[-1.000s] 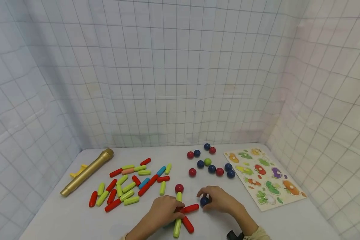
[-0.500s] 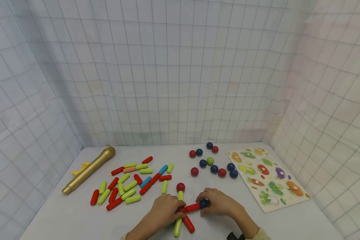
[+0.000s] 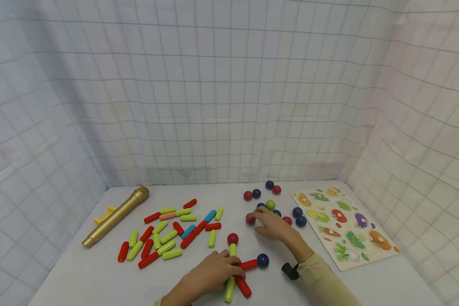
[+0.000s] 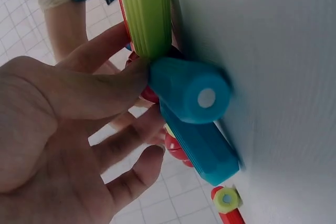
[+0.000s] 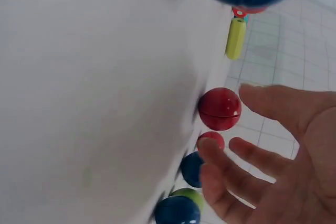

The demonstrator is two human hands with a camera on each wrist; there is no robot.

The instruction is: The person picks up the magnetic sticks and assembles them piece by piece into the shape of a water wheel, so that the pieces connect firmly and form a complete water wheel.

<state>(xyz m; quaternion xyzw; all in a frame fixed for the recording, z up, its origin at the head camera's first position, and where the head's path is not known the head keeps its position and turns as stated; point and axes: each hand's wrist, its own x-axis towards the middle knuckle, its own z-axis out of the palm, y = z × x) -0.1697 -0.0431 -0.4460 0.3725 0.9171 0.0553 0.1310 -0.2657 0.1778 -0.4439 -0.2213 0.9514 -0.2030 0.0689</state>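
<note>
My left hand (image 3: pixel 214 272) pinches the middle of a star-shaped build of magnetic rods, partly hidden by the fingers. Green rods (image 3: pixel 230 290) and red rods (image 3: pixel 243 286) spread from it. Two blue rods (image 4: pixel 202 148) show under the hand in the left wrist view. A red ball (image 3: pixel 233 239) caps the far green rod, and a dark blue ball (image 3: pixel 263 260) caps the right-hand red rod. My right hand (image 3: pixel 271 223) reaches over a loose red ball (image 3: pixel 250 219). In the right wrist view, its thumb and spread fingers stand around that ball (image 5: pixel 219 108).
Several more balls, among them a green one (image 3: pixel 270 205), lie behind the right hand. Loose green, red and blue rods (image 3: pixel 189 240) spread over the left. A gold toy microphone (image 3: pixel 116 216) lies far left, a vegetable puzzle board (image 3: pixel 344 229) at right. Grid-patterned cloth walls surround the table.
My right hand set the dark blue ball against the end of the red rod, let go, and moved away to the loose red ball. The left hand keeps its place on the build.
</note>
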